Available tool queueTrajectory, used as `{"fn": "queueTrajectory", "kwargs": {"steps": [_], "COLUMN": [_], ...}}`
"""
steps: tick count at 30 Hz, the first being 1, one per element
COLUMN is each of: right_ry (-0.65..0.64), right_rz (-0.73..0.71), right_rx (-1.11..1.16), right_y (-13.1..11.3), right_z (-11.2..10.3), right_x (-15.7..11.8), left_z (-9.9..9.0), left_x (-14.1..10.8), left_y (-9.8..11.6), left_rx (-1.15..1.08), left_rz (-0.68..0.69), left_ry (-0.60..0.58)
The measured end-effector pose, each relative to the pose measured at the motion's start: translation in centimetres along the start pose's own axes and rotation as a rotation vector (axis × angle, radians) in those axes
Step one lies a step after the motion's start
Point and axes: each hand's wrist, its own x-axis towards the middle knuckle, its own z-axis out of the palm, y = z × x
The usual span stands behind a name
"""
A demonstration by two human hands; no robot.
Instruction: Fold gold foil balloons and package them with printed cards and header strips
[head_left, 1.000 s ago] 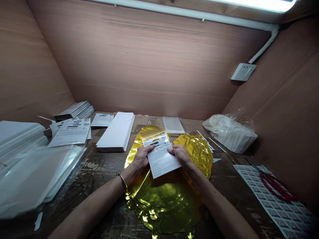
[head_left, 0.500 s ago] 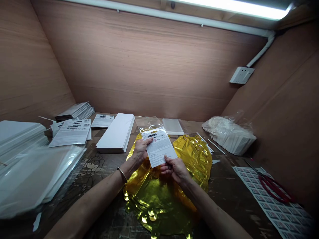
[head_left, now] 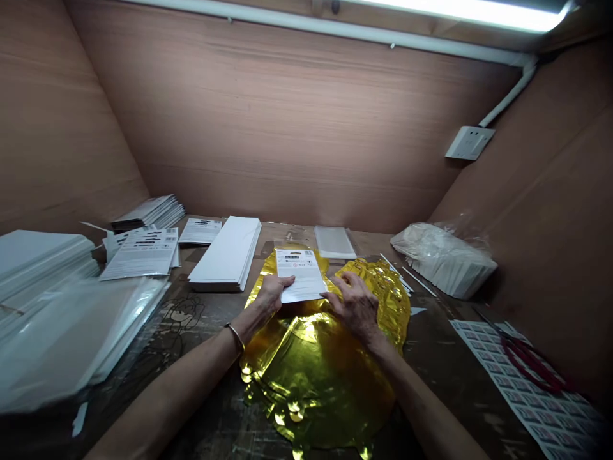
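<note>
My left hand [head_left: 271, 291] is closed on the left edge of a white printed card [head_left: 302, 285] in a clear sleeve, its thumb on top. Small print and symbols cover the card, with a hang slot at its far end. My right hand [head_left: 357, 303] is palm down at the card's near right corner. Its fingers are apart and curved, and the thumb tip is against that corner. Below both hands lie shiny gold foil balloons [head_left: 316, 383], flat and overlapping on the dark table.
At left are clear plastic sleeves [head_left: 62, 345], a stack of white cards [head_left: 230, 252] and printed packs [head_left: 143, 252]. Clear bags [head_left: 332, 243] lie behind the foil. At right are a bagged white stack [head_left: 443, 262], a sticker sheet [head_left: 522, 383] and red-handled scissors [head_left: 531, 364].
The card has been lowered and turned straighter over the foil. My right hand has shifted from gripping its near edge to spread fingers at the right corner.
</note>
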Motion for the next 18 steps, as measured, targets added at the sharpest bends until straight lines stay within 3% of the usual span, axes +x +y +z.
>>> {"fn": "queueTrajectory", "kwargs": {"steps": [2, 4, 6, 10, 14, 18], "right_ry": [-0.039, -0.165, -0.199, -0.140, -0.193, -0.249], "right_rz": [-0.304, -0.443, -0.436, -0.368, -0.285, -0.235], "right_rx": [-0.086, -0.059, -0.041, -0.071, -0.112, -0.151], "right_y": [0.3, 0.5, 0.5, 0.1, -0.9, -1.7], "right_z": [0.2, 1.2, 2.3, 3.5, 3.1, 2.6], "right_x": [0.2, 0.6, 0.9, 1.3, 2.0, 2.7], "left_z": [0.1, 0.1, -0.2, -1.0, -1.4, -1.1], "left_x": [0.0, -0.1, -0.3, -1.2, -1.7, -1.8], "left_y": [-0.3, -0.7, -0.8, -0.5, -0.8, -1.6], "left_rx": [-0.004, -0.045, -0.097, -0.088, -0.036, -0.040], "left_rz": [-0.066, -0.102, -0.103, -0.056, 0.081, 0.098], "left_ry": [-0.075, -0.159, -0.274, -0.502, -0.477, -0.411]}}
